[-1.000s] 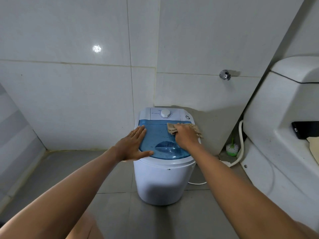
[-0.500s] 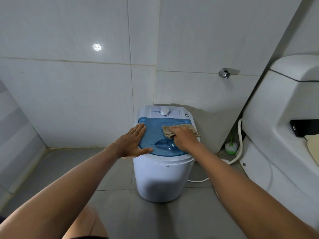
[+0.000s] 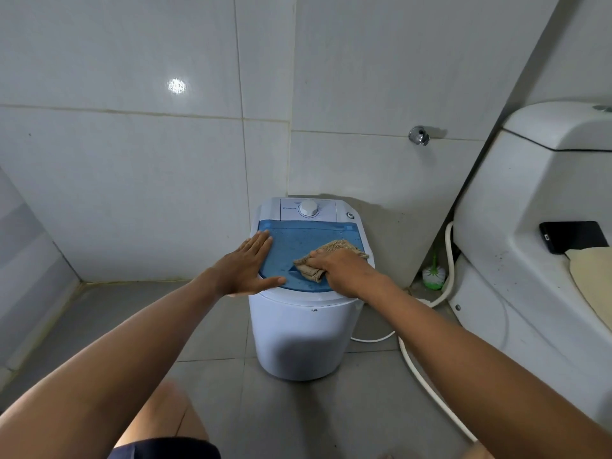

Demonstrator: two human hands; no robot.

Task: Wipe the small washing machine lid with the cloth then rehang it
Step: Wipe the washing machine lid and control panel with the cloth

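A person leans over a small white washing machine [image 3: 303,339] that stands on a grey tiled floor [image 3: 205,376], tucked against a wall of large white tiles [image 3: 132,177]. Both bare arms reach forward to the machine's translucent blue lid [image 3: 304,243], which lies closed and speckled with droplets.

The left hand [image 3: 246,270] rests flat and spread wide on the lid's left edge, fingers pointing toward the wall, thumb stretched along the front rim. It holds nothing.

The right hand [image 3: 344,271] presses palm-down on a bunched tan cloth [image 3: 318,265] of coarse weave. The cloth sits on the right half of the lid, near its front; part of it sticks out to the left of the fingers and another part shows behind the hand, toward the lid's right edge. The fingers curl over the cloth, gripping it against the blue surface.

Behind the lid, on the machine's white control panel, sits a round white dial [image 3: 309,208].

To the right stands a white toilet [image 3: 530,226] with a black phone [image 3: 573,236] lying on it, beside a pale yellow piece of fabric [image 3: 592,279]. Between machine and toilet a green and white toilet brush [image 3: 433,274] stands in the corner, and a white hose [image 3: 427,379] trails across the floor. A chrome tap [image 3: 419,135] juts from the wall above.
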